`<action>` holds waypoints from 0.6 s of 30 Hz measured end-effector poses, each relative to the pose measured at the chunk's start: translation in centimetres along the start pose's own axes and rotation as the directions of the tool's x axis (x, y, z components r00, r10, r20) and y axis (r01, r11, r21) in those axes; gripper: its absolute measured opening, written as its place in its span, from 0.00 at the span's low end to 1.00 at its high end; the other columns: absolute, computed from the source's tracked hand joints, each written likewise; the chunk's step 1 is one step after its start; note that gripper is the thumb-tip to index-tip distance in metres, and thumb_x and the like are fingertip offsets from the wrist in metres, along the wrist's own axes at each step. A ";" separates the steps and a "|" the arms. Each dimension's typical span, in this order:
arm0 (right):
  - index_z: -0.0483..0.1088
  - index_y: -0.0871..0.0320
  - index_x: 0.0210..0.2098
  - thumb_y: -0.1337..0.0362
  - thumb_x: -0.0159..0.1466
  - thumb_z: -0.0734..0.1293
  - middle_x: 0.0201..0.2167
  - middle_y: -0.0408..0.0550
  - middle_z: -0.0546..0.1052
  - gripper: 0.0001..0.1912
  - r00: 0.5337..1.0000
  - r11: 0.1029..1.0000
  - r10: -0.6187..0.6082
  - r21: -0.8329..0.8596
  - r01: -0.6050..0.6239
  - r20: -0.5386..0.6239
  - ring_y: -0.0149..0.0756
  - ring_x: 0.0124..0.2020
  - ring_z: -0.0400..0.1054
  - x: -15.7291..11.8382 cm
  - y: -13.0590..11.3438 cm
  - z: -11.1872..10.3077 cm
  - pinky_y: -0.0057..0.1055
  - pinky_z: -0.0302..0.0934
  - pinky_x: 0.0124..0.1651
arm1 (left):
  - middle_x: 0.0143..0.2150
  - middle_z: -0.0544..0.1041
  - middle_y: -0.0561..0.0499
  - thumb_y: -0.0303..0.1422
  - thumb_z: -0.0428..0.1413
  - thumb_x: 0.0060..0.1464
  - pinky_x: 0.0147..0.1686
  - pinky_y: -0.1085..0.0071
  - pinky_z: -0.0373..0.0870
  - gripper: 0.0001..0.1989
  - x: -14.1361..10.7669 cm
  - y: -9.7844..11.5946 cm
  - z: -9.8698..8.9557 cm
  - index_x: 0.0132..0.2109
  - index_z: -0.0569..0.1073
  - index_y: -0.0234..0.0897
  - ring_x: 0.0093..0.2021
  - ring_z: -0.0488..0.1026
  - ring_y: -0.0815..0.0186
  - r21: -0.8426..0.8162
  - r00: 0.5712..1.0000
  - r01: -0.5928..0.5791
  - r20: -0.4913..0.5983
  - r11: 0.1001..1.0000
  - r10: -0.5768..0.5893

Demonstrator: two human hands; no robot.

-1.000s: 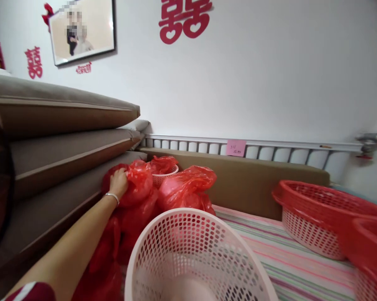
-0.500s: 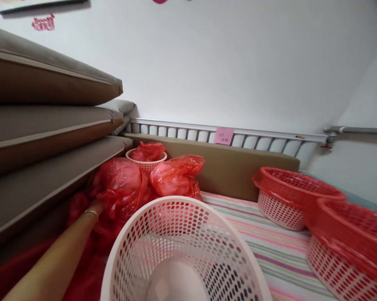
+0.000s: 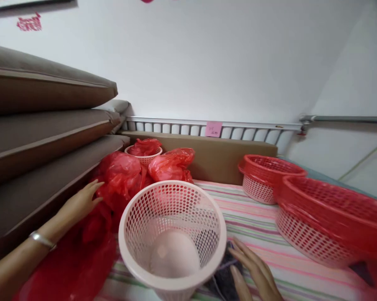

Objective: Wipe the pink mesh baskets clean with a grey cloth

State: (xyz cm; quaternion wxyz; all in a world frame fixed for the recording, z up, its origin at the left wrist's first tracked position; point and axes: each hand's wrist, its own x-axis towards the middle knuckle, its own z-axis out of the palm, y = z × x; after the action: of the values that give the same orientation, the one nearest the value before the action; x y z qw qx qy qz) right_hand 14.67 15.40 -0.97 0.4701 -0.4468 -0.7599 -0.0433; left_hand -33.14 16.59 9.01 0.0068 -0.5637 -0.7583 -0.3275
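Pale basket between two unclenched grips: tipping and snagging risks noted

Left side of the frame: the cushion stack [image 3: 50, 125] crowds the reaching arm and could hamper a hasty pull. Centre to right: the striped cloth [image 3: 254, 221] may ruck if anything is dragged over it. Left of centre: the red bags [image 3: 122, 167] look thin and could tear if hauled by one fold. Lower centre: the pale basket [image 3: 163, 209] appears upright; a sideways knock could tip it, the footing being judged soft. Lower left: the left grip [image 3: 80, 202], fingers spread, grasps nothing. Lower right: the right grip [image 3: 256, 271], fingers extended, clasps nothing visible; contact with the dark item [image 3: 222, 278] cannot be told, and that item could catch under the basket if shifted
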 end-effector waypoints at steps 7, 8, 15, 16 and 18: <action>0.60 0.57 0.58 0.57 0.55 0.63 0.63 0.57 0.54 0.31 0.862 0.915 0.379 -0.278 -0.293 0.336 0.52 0.63 0.48 -3.2 5.4 6.0 0.48 0.52 0.59 | 0.66 0.56 0.39 0.37 0.61 0.45 0.61 0.51 0.52 0.37 -7.4 7.6 3.8 0.61 0.58 0.37 0.64 0.55 0.49 -0.731 0.977 0.211 0.154 0.649 -0.144; 0.58 0.55 0.59 0.56 0.53 0.65 0.65 0.56 0.50 0.35 0.803 0.893 0.430 -0.326 -0.311 0.412 0.54 0.64 0.45 -3.3 5.5 7.1 0.50 0.51 0.59 | 0.66 0.56 0.37 0.35 0.61 0.44 0.61 0.52 0.51 0.37 -7.7 8.7 4.9 0.61 0.58 0.36 0.64 0.56 0.49 -0.760 0.973 0.227 0.156 0.609 -0.168; 0.67 0.48 0.52 0.55 0.49 0.65 0.60 0.52 0.62 0.29 0.683 0.877 0.463 -0.402 -0.262 0.566 0.58 0.59 0.55 -5.3 6.5 11.0 0.57 0.53 0.54 | 0.47 0.78 0.44 0.20 0.48 0.35 0.48 0.60 0.69 0.28 -9.7 12.7 7.7 0.49 0.70 0.32 0.47 0.75 0.56 -0.885 0.980 0.149 0.072 0.442 -0.184; 0.70 0.47 0.49 0.55 0.49 0.65 0.58 0.52 0.65 0.26 0.721 0.893 0.444 -0.327 -0.309 0.532 0.58 0.58 0.57 -5.3 7.0 10.9 0.56 0.55 0.53 | 0.46 0.79 0.45 0.19 0.48 0.35 0.49 0.61 0.69 0.28 -10.4 13.0 7.5 0.47 0.72 0.33 0.47 0.74 0.57 -0.892 0.982 0.123 0.045 0.435 -0.185; 0.73 0.43 0.42 0.57 0.47 0.68 0.52 0.50 0.71 0.21 0.766 0.896 0.428 -0.115 -0.428 0.480 0.56 0.55 0.61 -4.7 7.9 10.3 0.50 0.61 0.47 | 0.47 0.78 0.45 0.19 0.47 0.34 0.52 0.61 0.66 0.29 -11.8 13.7 7.1 0.47 0.72 0.34 0.49 0.73 0.57 -0.899 0.982 0.079 -0.006 0.431 -0.191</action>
State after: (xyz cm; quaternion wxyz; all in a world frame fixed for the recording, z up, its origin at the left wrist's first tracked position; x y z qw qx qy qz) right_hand 14.10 22.10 -13.05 0.2578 -0.6037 -0.7324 0.1806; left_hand -14.50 12.19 5.63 -0.2774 -0.4013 -0.5120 -0.7070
